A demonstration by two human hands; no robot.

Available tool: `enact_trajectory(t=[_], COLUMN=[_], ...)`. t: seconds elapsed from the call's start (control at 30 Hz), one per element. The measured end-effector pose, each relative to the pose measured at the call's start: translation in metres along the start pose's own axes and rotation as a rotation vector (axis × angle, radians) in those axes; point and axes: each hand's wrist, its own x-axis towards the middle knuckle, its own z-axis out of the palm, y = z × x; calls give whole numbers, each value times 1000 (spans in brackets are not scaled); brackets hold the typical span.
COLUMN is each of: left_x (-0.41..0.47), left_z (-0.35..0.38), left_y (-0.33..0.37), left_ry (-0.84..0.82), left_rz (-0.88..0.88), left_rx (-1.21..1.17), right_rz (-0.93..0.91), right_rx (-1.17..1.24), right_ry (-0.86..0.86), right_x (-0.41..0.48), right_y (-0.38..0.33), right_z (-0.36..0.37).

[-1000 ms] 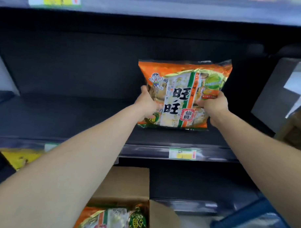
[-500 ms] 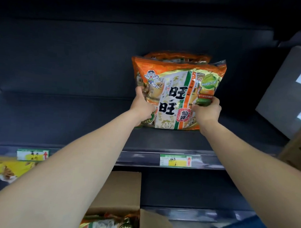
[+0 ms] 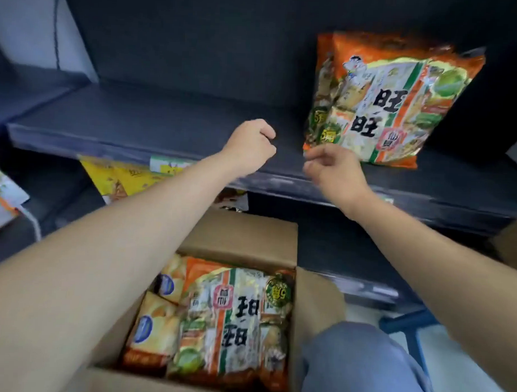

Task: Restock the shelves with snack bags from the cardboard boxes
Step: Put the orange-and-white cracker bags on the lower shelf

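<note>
Two orange snack bags stand upright, one behind the other, at the right of the dark shelf. My left hand hovers over the shelf's front edge, left of the bags, fingers curled into a fist around nothing. My right hand hangs just below and in front of the front bag's lower left corner, fingers loosely bent and holding nothing. Below my arms an open cardboard box holds another orange bag lying flat and paler bags at its left.
Yellow bags lie on the lower shelf at left. A price label is on the shelf edge. My knee in jeans is right of the box. A blue frame and another cardboard piece are at right.
Both hands have let go of the orange bag, which now stands on the shelf, and have drawn back toward me. The view has tilted down, showing the box.
</note>
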Motion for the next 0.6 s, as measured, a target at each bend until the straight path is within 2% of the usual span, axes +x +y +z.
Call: enact_trajectory(t=[0.13,0.3,0.4,0.53,0.6], left_x=[-55,-114,-133,-130,-124], left_z=[-30,-41,-21,5,16], left_y=[-87,-176,-199,-205,-204], left_ry=[-65,-276,-355,-373,-347], left_rz=[-188,-477,-561,-479,-506], left_rx=[49,194,230,276,307], right_rz=[107,220,435,713,771], right_rx=[-155,-604,-639,-545,-490], right_ry=[-469,-717,-734,-669,-661], right_x=[-42,-76,-88,-109,-121], right_y=[9,44,63,92,102], right_z=[80,143,149,147,147])
